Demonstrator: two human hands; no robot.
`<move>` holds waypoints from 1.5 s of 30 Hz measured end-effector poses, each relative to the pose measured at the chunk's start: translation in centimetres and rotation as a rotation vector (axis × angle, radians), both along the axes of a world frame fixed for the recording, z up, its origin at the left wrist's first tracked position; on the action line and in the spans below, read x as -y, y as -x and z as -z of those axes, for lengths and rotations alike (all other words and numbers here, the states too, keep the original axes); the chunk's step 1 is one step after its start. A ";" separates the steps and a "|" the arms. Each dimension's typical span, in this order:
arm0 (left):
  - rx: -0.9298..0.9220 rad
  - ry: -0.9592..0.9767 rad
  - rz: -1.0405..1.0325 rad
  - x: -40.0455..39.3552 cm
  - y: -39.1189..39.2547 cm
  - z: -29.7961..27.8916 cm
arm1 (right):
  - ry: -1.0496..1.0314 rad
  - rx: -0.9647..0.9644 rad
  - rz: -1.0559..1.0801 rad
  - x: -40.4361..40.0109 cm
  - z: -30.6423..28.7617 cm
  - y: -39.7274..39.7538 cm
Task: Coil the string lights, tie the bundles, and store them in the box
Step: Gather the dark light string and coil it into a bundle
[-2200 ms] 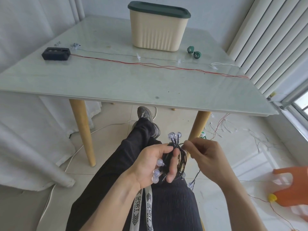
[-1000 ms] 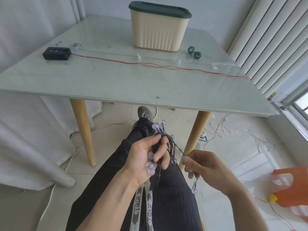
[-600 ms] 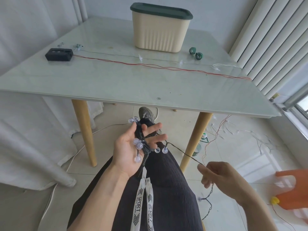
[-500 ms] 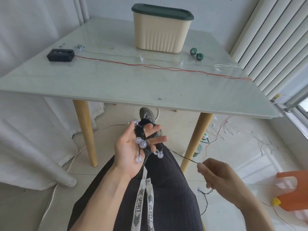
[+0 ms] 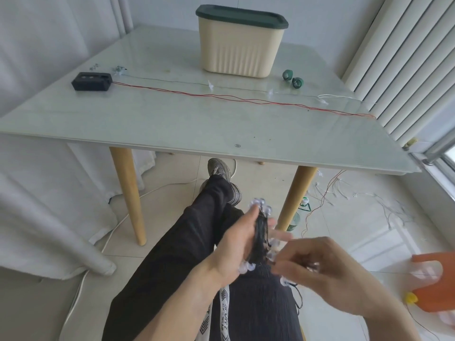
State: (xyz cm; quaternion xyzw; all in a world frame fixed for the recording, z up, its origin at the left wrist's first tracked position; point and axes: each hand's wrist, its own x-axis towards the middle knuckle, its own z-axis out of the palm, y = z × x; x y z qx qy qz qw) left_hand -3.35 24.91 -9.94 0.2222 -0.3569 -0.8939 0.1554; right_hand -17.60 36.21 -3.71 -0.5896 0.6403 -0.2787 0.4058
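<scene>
Gripping the coiled string lights (image 5: 260, 232), left hand (image 5: 236, 244) clamps; right hand (image 5: 317, 269) pinches their wire.

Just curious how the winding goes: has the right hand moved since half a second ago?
Yes. The right hand has swung back in from the floor side toward the coiled string lights in the left hand, over the lap.

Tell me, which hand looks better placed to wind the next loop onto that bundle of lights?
The right hand, probably. It holds the loose wire beside the bundle, while the left hand is occupied as the coil's form.
</scene>
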 end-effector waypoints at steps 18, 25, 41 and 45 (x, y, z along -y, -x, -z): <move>0.171 0.265 -0.041 -0.9 0.3 -0.3 | 0.222 0.122 0.009 0.0 0.5 0.2; 0.141 0.170 -0.103 -0.5 -0.2 -0.5 | 0.159 0.106 0.018 -0.1 0.3 0.4; -0.050 0.076 0.224 -0.4 -0.8 -0.6 | 0.330 -0.150 0.457 1.6 0.9 -0.3; -0.147 -0.031 0.070 0.5 -1.1 -0.6 | 0.177 -0.038 0.443 1.7 1.6 0.6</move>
